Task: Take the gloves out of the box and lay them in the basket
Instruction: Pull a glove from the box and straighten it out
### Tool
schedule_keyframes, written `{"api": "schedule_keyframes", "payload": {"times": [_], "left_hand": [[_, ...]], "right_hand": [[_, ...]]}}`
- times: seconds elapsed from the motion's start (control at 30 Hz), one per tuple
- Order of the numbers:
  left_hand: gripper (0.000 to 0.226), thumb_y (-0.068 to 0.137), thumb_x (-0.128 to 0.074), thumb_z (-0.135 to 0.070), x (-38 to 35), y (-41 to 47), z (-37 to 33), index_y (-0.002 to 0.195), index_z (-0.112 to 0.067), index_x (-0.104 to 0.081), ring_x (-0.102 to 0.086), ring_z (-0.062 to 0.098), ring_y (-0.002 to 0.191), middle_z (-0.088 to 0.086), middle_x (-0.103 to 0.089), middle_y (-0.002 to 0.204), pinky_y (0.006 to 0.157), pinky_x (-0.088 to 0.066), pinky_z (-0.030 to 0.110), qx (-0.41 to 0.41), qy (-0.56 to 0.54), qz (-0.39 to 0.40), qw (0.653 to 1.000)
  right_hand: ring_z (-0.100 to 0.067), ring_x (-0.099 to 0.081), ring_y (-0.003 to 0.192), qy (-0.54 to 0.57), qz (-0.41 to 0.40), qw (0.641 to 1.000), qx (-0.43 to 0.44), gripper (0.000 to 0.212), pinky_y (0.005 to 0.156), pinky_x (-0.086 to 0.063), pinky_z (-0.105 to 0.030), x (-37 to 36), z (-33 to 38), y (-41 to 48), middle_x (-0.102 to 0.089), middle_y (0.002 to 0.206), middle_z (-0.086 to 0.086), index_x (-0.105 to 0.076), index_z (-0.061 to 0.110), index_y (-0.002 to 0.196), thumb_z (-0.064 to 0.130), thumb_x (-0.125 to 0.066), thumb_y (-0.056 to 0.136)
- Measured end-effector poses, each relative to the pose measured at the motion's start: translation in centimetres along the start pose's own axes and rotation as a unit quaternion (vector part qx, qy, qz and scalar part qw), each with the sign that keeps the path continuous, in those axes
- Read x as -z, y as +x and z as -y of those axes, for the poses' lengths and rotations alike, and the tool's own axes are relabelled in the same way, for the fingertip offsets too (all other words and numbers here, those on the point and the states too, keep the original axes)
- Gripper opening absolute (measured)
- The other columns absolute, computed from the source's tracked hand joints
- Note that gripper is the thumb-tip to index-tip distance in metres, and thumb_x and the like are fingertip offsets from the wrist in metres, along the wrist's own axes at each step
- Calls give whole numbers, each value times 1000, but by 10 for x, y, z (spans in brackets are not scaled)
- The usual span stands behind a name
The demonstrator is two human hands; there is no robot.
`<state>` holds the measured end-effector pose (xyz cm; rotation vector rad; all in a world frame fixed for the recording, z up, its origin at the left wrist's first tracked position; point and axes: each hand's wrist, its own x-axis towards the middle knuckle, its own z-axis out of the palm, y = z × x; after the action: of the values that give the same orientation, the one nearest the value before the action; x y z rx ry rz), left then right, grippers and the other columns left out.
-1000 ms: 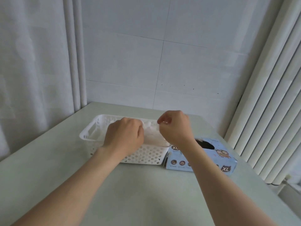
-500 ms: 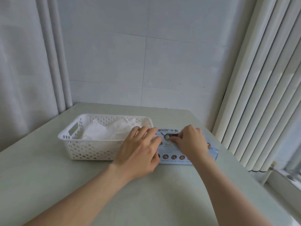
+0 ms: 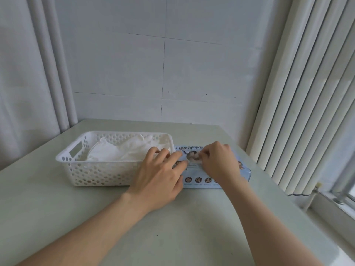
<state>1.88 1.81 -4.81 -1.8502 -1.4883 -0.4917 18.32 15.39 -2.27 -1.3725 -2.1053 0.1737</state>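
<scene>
A bunched tuft of thin white disposable glove (image 3: 194,158) was seen standing up out of the oval slot in the top of the flat light-blue cardboard box (image 3: 199,181), which lay on the pale grey-green bench (image 3: 172,237). The tuft was pinched by the fingertips of the right hand (image 3: 219,162), the grip closed on it from the 3 o'clock side. The left hand (image 3: 159,179) was laid flat and open on the box at 9 o'clock of the slot, nothing being held; the box was judged to be pressed down by it. The glove was judged light, limp and clingy, best taken by the exposed tuft and drawn straight up. More white gloves (image 3: 123,153) were already heaped in the white perforated plastic basket (image 3: 99,173), touching the box at its 9 o'clock side.
</scene>
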Motion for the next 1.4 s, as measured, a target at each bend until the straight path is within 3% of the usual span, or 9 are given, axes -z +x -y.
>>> {"api": "schedule_keyframes", "payload": {"times": [0.2,0.5,0.7,0.83,0.93,1.1,1.23,1.33,1.4], "left_hand": [[37,99,-49,-50,-3,2,-4,109,-22,-72,-57,28,96,-4,-67,116,92,-42,47,15,4,9,1000],[33,104,-44,-45,-2,3,-6,113,-24,-68,-55,27,95,-8,-65,105,92,-41,46,11,26,20,999],[26,101,-55,-43,0,4,-9,113,-24,-69,-55,27,94,-8,-66,103,94,-41,48,18,13,20,1000],[25,100,-54,-41,-2,2,-13,108,-23,-69,-53,28,92,-7,-65,100,96,-40,49,26,16,10,999],[28,102,-50,-40,-2,0,-14,113,-23,-69,-53,29,96,-6,-65,105,99,-39,49,25,11,3,1000],[27,101,-52,-40,-1,-1,-14,114,-22,-68,-55,35,115,-5,-66,110,112,-31,56,33,17,16,999],[25,100,-55,-39,3,0,-16,112,-22,-69,-51,37,133,-4,-67,109,118,-23,62,41,14,27,999],[23,98,-58,-36,4,2,-18,109,-20,-70,-46,34,142,-4,-69,109,120,-20,64,38,12,30,999],[22,97,-59,-35,3,2,-19,108,-19,-69,-46,32,144,-3,-69,109,121,-20,64,33,16,36,999]], "right_hand": [[-28,-53,76,-77,-115,987,81,23,75,-44,-40,8,2,-9,-62,77,-2,-67,12,82,20,-55,100],[-23,-57,71,225,-215,948,61,13,64,-46,-47,11,6,-16,-61,78,0,-45,17,103,25,-40,112],[-17,-49,56,285,-296,908,78,8,55,-38,-40,20,16,-20,-52,64,3,-39,27,107,23,-39,113],[-30,-58,60,285,-220,930,67,9,59,-48,-47,24,9,-18,-64,64,-11,-40,27,117,26,-45,110],[-17,-63,73,293,-111,946,78,36,66,-48,-29,31,3,-22,-73,74,-2,-42,27,123,13,-59,94],[-22,-58,101,50,-27,993,102,68,92,-43,-39,35,-4,-19,-67,101,12,-49,42,137,14,-61,76],[-25,-62,107,-26,-60,992,105,30,91,-37,-36,34,-8,-13,-74,104,6,-75,33,119,19,-63,96],[-21,-69,92,56,-112,987,97,16,89,-51,-36,35,-10,-11,-78,92,8,-81,27,96,30,-65,100],[-11,-69,83,139,-147,979,39,10,79,-46,-13,38,-8,-12,-75,83,11,-77,22,92,30,-73,95]]}}
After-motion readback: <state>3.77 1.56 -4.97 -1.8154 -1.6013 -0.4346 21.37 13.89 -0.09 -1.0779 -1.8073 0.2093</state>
